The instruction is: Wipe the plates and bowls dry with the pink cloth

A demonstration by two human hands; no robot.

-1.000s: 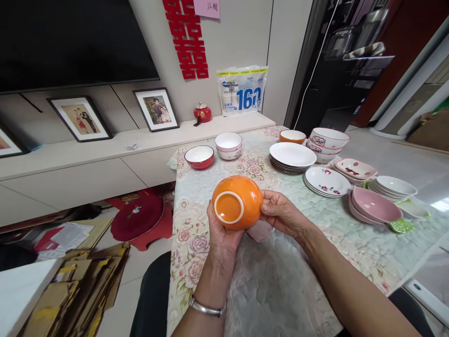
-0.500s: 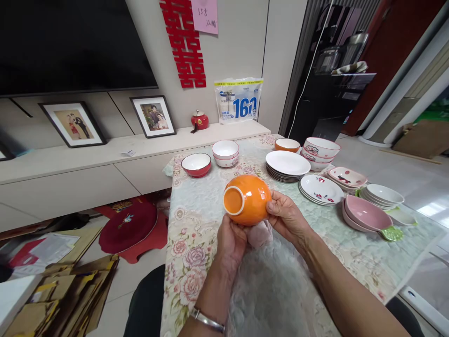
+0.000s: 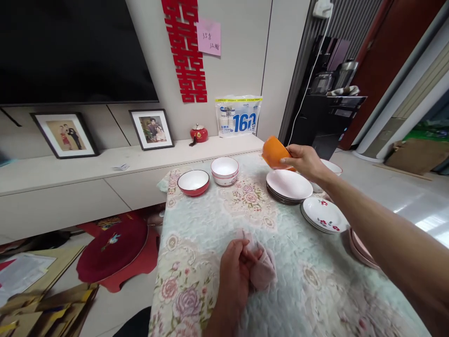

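Note:
My right hand (image 3: 301, 161) grips the edge of a tilted orange bowl (image 3: 274, 152), held above the back of a stack of white plates (image 3: 289, 183). Part of another orange rim shows under it. My left hand (image 3: 235, 267) is curled round a pale pink cloth (image 3: 264, 271) over the near middle of the table. A red bowl (image 3: 193, 182) and two stacked white bowls with pink rims (image 3: 224, 169) stand at the back left of the table.
Flower-patterned plates (image 3: 324, 215) and pink bowls (image 3: 363, 250) lie to the right, partly behind my right arm. Behind the floral tablecloth (image 3: 189, 234) runs a white cabinet (image 3: 147, 161) with framed photos and a red jar (image 3: 199, 134). A red stool (image 3: 115, 248) stands left.
The orange bowl has moved from between both hands to the back right in my right hand. My left hand has let go of it and is now on the cloth. The view has shifted slightly.

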